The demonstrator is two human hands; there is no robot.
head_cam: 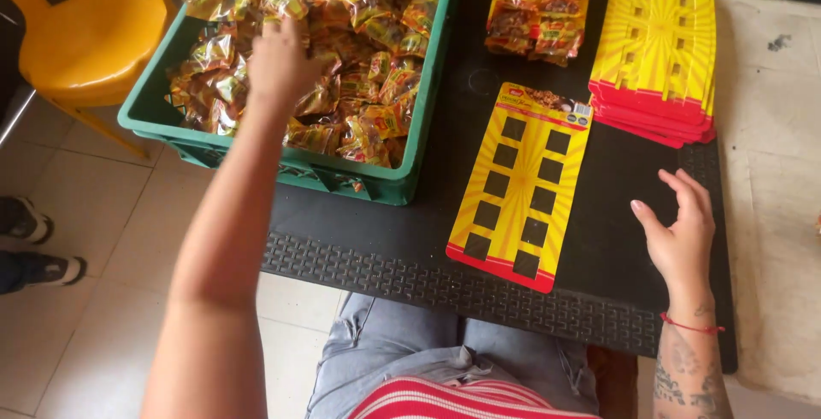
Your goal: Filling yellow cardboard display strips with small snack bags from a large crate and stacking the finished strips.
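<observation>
My left hand (pixel 278 60) reaches into the green crate (pixel 410 171), fingers down among the small sachets (pixel 368 34), too many to count; whether it grips one I cannot tell. Right of the crate lies one yellow card (pixel 520 184) with ten dark squares. My right hand (pixel 682 231) rests open, empty, beyond the card.

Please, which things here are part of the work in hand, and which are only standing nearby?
In use:
- left hand in the green crate of small packets
- right hand on the black mat
- yellow card
- stack of cards

Nearby only:
- yellow chair
- another person's shoes
</observation>
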